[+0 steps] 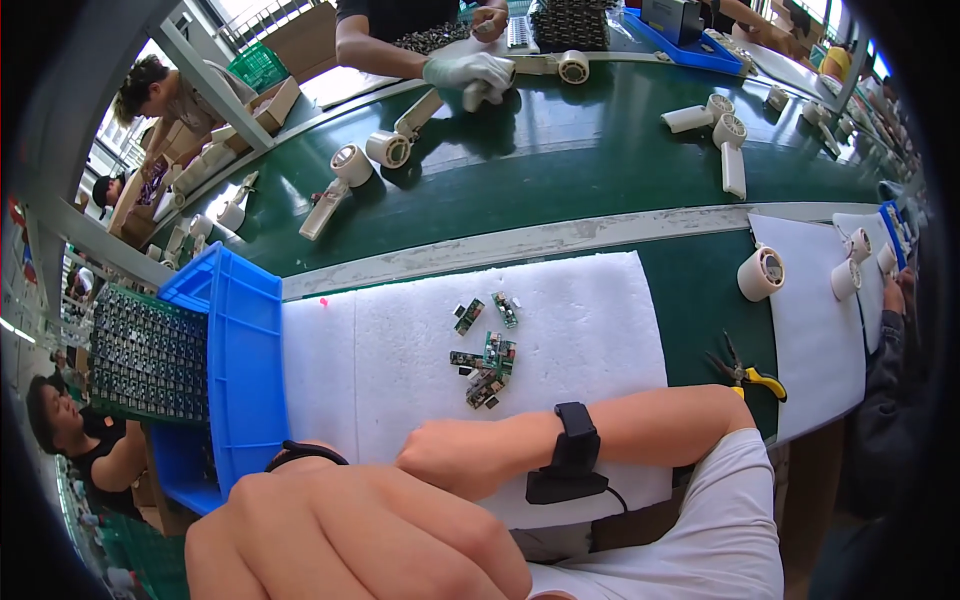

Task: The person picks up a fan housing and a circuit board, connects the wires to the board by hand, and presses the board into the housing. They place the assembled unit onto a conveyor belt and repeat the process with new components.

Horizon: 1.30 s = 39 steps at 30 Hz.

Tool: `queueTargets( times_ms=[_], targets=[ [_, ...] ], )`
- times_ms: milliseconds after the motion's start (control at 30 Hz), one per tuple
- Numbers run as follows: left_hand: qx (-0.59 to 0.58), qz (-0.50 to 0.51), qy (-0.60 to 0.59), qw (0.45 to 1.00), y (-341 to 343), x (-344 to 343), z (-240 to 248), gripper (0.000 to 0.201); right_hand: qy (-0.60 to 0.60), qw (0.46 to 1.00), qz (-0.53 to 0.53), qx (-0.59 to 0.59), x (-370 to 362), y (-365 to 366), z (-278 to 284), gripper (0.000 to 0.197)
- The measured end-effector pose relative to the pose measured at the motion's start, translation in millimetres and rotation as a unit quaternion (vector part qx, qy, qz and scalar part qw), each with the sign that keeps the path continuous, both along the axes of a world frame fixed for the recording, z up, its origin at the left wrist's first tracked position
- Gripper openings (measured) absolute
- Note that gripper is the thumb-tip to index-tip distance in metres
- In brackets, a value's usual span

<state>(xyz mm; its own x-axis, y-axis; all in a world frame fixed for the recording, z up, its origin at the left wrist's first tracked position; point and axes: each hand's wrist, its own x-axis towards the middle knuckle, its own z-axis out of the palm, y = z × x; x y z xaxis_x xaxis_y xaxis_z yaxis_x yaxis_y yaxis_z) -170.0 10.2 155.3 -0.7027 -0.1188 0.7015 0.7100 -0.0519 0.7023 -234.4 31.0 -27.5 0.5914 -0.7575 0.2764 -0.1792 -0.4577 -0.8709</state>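
Note:
My left hand (350, 530) is very close to the camera at the lower left. Its knuckles are bent and its fingers pressed together, and the fingertips are out of sight. Behind it shows part of a black wristband (305, 453). My right hand (445, 455) is closed in a fist low over the white foam sheet (400, 350), with whatever it may hold hidden. A black strap with a small box (570, 450) circles that wrist. Several small green circuit boards (485, 365) lie loose on the foam, just beyond my right hand.
At left stand blue bins (245, 350) and a panel of circuit boards (150, 355). Yellow-handled pliers (745, 372) and a white fan-like part (760, 273) lie to the right. Beyond runs a green conveyor (560, 170) with similar parts; a co-worker's gloved hand (470, 75) touches one.

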Motion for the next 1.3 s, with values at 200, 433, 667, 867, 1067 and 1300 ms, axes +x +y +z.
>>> queueTargets(
  times_ms=[200, 433, 667, 867, 1067, 1300],
  targets=[
    [-0.037, -0.007, 0.018, 0.999, -12, -2, -5, 0.019, -0.001, 1.000, 0.008, 0.010, -1, -1, 2, 0.024],
    [-0.078, -0.085, -0.019, 0.993, -25, -4, 2, 0.016, -0.009, 1.000, 0.007, 0.003, -1, -1, -2, 0.024],
    [-0.050, -0.066, 0.032, 0.996, -21, -6, -12, 0.017, -0.007, 1.000, 0.007, 0.002, -1, 0, -2, 0.023],
    [-0.049, -0.084, 0.065, 0.993, -23, -12, -10, 0.019, -0.005, 1.000, 0.016, -0.001, -1, -1, 0, 0.023],
    [-0.028, -0.028, -0.019, 0.999, -16, -1, -7, 0.020, -0.006, 1.000, 0.014, -0.008, -5, -1, 1, 0.023],
    [-0.111, -0.214, -0.069, 0.968, -68, -18, 10, 0.018, -0.079, 0.996, -0.006, -0.030, -3, 4, 7, 0.023]
  ],
)
